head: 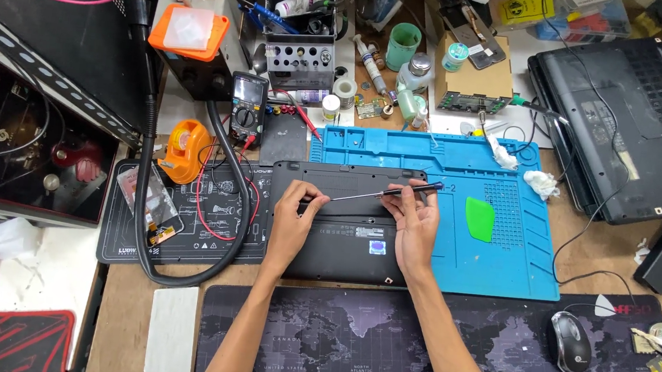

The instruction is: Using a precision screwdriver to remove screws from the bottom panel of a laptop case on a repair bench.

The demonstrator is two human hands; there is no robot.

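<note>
Right-hand fingers [416, 195] pinch the black handle of a slim screwdriver [382, 192], shaft running left and slightly down, tip landing on the underside of a black laptop [342, 247] right beside the left-hand fingers [303, 198]. Left hand [290, 221] lies flat on the case, fingers curled together at the tip, looks like steadying it; can't tell if they pinch a screw. Right hand [415, 229] rests its heel on the case.

Laptop lies bottom-up under both hands, half on the blue repair mat [517, 250], half on the black mat [182, 245] left of the fingers.

Handling, my read: driver is light, stiff, thin shaft, so grip at the handle, guide near the tip. Laptop shell is rigid plastic, moderately heavy, slides on the mat unless pressed down; hold by the flat of the case, not the edges.

Green pry pick [480, 219] just right of the right hand. Multimeter [247, 107] up-left. Mouse [570, 343] well off, down-right, on the tabletop's map pad [349, 347].
</note>
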